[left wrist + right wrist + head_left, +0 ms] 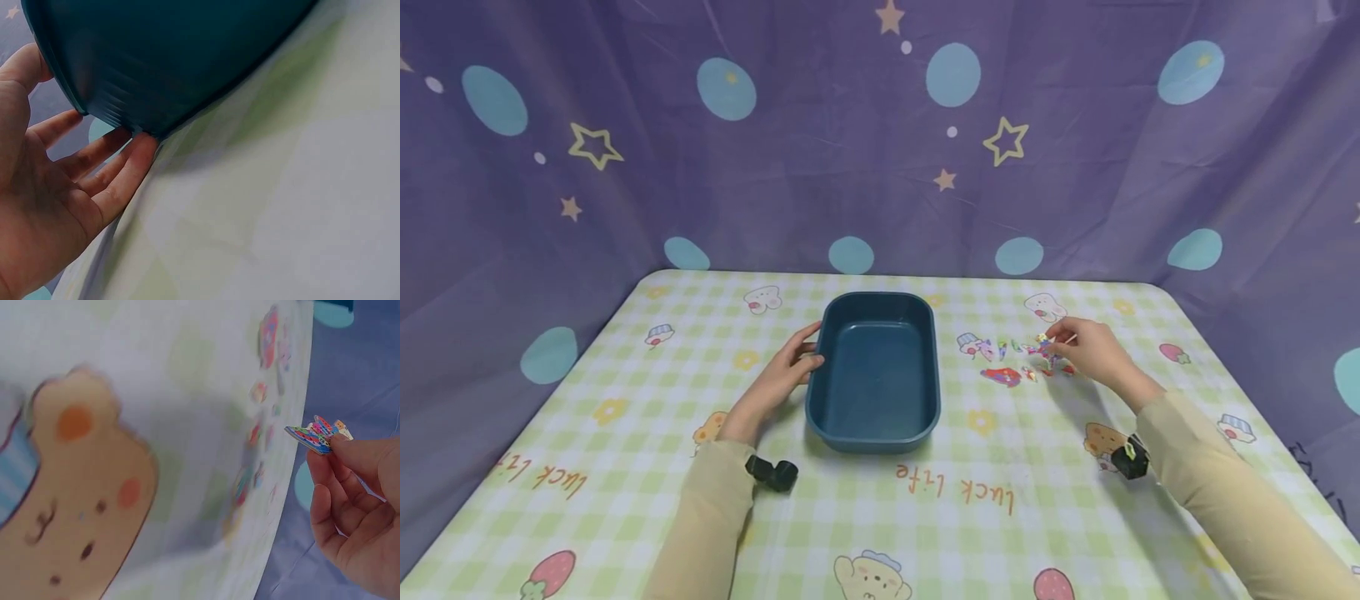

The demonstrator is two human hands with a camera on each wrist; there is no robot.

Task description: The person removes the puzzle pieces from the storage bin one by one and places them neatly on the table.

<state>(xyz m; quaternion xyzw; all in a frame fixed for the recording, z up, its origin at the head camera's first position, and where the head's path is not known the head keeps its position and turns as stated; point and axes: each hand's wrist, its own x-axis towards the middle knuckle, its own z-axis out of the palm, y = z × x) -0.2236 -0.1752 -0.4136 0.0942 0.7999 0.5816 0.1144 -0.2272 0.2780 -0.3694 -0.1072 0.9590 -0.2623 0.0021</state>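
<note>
A dark teal plastic tub (872, 371) with rounded corners stands on the table, and its visible inside holds nothing. My left hand (782, 375) holds the tub's left side, thumb at the rim; in the left wrist view the other fingers (115, 178) spread against its outer wall. Right of the tub, my right hand (1093, 350) pinches small flat colourful pieces (317, 434) between thumb and fingertips, raised over the table. More small, flat, bright pieces lie below and left of that hand, among them a larger red one (1002, 377).
A pale green checked tablecloth (820, 533) with printed cartoon figures and lettering covers the table. Behind the table hangs a purple curtain (820, 183) with stars and blue ovals. Each wrist carries a small black camera, such as the left one (772, 473).
</note>
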